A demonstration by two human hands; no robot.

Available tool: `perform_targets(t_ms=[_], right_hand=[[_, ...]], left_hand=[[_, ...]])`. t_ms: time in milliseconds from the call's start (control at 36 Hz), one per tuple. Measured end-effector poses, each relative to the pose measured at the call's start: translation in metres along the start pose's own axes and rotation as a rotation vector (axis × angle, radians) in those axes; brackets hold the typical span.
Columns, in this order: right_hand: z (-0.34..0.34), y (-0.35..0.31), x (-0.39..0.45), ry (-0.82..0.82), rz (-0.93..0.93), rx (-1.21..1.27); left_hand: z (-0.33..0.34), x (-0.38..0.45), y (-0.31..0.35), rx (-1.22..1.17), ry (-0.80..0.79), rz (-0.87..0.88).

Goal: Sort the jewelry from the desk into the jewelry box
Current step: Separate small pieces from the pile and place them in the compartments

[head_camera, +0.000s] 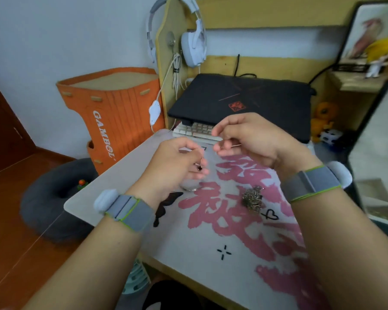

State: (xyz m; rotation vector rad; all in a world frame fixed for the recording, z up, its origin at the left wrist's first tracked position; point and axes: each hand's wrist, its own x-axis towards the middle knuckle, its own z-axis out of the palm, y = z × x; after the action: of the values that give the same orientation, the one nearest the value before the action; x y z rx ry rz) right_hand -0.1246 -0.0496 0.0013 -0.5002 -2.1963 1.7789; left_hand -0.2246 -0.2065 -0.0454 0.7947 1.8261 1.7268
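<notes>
Item: fine chain, held between both hands above the desk (126, 175).
Left hand (177, 162) pinches a black clover pendant (199, 168); right hand (246, 139) pinches the thin chain (235, 145), running roughly left-right. Tangled jewelry pile (253, 199) lies on the desk, near side of the right hand.

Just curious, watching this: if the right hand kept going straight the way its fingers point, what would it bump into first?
Probably the left hand. The right hand points its curled fingers leftward, and the left hand, pinching a small dark charm, lies closest in that line. Depth is unclear, so it might pass just behind.
</notes>
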Motion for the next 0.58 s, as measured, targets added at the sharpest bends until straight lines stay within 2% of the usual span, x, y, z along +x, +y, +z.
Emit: perform_targets(t_ms=[111, 278, 444, 583], right_hand=[[-0.052, -0.014, -0.048, 0.112, -0.042, -0.031], [-0.128, -0.017, -0.117, 0.235, -0.078, -0.105], [-0.204, -0.003, -0.168, 0.341, -0.013, -0.186], [-0.245, 0.010, -0.183, 0.307, 0.073, -0.280]], left_hand=[[0.058, -0.006, 0.037, -0.067, -0.190, -0.006], [0.130, -0.004, 0.060, -0.137, -0.365, -0.045], [0.203, 0.007, 0.079, 0.013, -0.525, 0.010], [0.253, 0.019, 0.096, 0.252, -0.655, 0.158]])
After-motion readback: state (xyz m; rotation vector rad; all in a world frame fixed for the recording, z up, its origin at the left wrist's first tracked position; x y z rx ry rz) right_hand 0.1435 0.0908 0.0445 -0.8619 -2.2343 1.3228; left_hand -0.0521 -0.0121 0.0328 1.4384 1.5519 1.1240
